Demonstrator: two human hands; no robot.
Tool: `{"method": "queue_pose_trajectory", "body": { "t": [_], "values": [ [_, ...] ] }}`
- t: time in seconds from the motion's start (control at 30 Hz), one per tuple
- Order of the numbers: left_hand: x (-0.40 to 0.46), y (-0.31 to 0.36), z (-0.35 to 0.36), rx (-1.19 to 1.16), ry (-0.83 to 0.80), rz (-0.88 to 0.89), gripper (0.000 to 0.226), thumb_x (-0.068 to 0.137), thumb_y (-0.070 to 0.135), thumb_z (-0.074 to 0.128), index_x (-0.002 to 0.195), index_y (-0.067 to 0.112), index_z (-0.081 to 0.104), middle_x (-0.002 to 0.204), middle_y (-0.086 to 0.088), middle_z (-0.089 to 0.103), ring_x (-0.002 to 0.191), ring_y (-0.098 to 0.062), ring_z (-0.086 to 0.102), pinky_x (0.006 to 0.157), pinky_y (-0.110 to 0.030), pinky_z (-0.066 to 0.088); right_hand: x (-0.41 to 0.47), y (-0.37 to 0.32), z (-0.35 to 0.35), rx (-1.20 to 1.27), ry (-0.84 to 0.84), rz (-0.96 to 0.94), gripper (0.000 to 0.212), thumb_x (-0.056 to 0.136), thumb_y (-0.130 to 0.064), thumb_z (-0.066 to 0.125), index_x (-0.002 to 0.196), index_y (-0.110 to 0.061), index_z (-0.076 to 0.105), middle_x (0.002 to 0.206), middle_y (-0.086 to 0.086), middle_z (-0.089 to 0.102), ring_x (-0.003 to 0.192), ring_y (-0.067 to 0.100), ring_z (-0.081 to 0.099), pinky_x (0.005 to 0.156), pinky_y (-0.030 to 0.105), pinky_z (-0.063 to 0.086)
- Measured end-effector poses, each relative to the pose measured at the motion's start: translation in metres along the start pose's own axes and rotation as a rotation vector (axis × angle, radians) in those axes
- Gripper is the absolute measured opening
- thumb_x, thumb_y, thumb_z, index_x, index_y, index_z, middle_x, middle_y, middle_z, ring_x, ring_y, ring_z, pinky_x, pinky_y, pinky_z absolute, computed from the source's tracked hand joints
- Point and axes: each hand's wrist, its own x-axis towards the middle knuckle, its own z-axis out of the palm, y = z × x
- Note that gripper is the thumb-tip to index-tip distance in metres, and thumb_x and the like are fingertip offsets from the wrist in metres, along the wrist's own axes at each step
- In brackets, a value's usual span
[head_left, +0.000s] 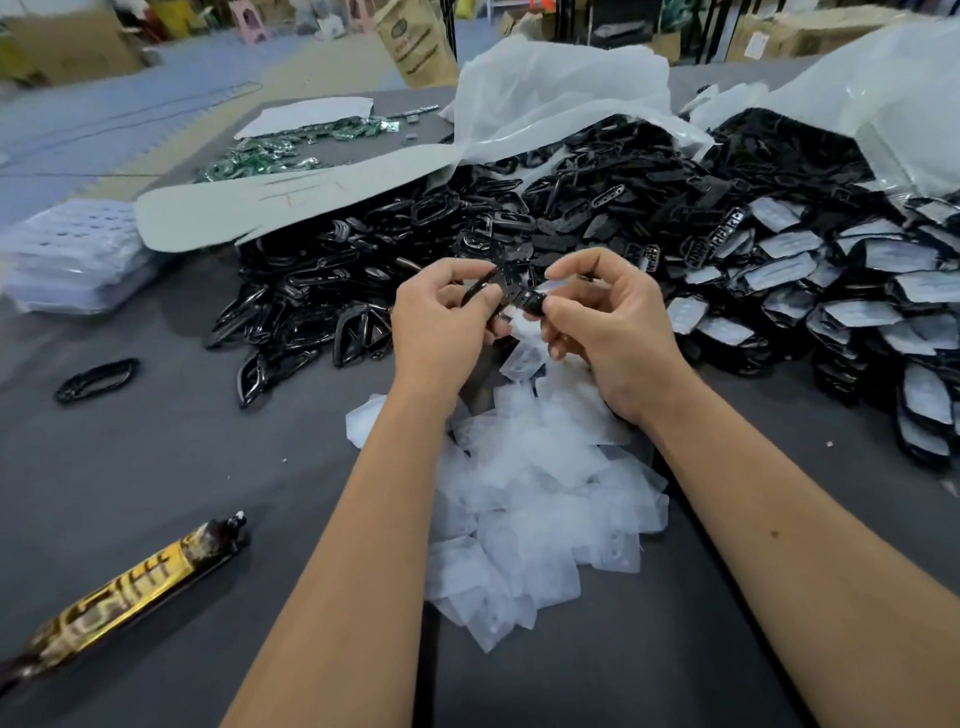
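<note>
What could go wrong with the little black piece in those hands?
1. The black piece, pinched between the left hand and the right hand, might slip and get lost in the heap of black parts just behind.
2. The loose clear bags lie right beneath; a careless sweep could scatter them across the table.

Grey table (156, 467), cardboard boxes (67, 47) behind

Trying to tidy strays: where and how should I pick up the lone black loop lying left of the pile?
Probably pinch one long side of the black loop from above, one fingertip through its open middle. It lies flat on the grey table, apart from the pile, so nothing blocks a straight-down approach.
</note>
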Motion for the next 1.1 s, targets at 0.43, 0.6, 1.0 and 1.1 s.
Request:
{"method": "queue_pose_trajectory", "body": {
  "t": [0.43, 0.6, 1.0, 1.1],
  "values": [
    [-0.003, 0.006, -0.001, -0.235, -0.118, -0.036, 0.029, 0.092, -0.013, 0.062, 0.101, 0.009, 0.078, 0.082, -0.002, 0.079, 0.082, -0.022, 0.077, 0.078, -0.024, 0.060, -0.001, 0.009, 0.000, 0.001, 0.133, -0.077, 0.006, 0.088, 0.006, 0.073, 0.092, 0.002, 0.070, 0.073, 0.013, 0.068, 0.058, 0.016, 0.063, 0.052, 0.028, 0.055],
    [-0.004, 0.006, 0.001, -0.271, -0.128, -0.041, 0.025, 0.092, -0.011, 0.062, 0.105, 0.005, 0.077, 0.090, -0.012, 0.078, 0.084, -0.022, 0.077, 0.079, -0.027, 0.060, -0.001, 0.010, -0.001, -0.041, 0.103, -0.093, 0.014, 0.087, 0.006, 0.069, 0.097, -0.004, 0.069, 0.069, 0.008, 0.066, 0.059, 0.018, 0.063, 0.052, 0.030, 0.054],
    [-0.006, 0.010, 0.009, -0.184, -0.106, -0.051, 0.036, 0.090, -0.019, 0.048, 0.107, -0.002, 0.075, 0.093, -0.015, 0.073, 0.082, -0.013, 0.074, 0.072, -0.024, 0.060, -0.002, 0.009, 0.005, -0.250, -0.053, -0.150, 0.039, 0.077, 0.001, 0.061, 0.109, -0.014, 0.076, 0.063, 0.010, 0.050, 0.056, 0.020, 0.046, 0.053, 0.025, 0.043],
    [-0.005, 0.006, 0.011, -0.224, -0.110, -0.113, 0.039, 0.095, -0.020, 0.041, 0.109, -0.003, 0.073, 0.091, -0.014, 0.071, 0.080, -0.015, 0.074, 0.074, -0.025, 0.061, 0.001, 0.012, 0.003, -0.158, 0.045, -0.111, 0.025, 0.087, 0.006, 0.061, 0.107, -0.007, 0.069, 0.061, 0.005, 0.063, 0.051, 0.022, 0.057, 0.046, 0.028, 0.045]
  ]
}}
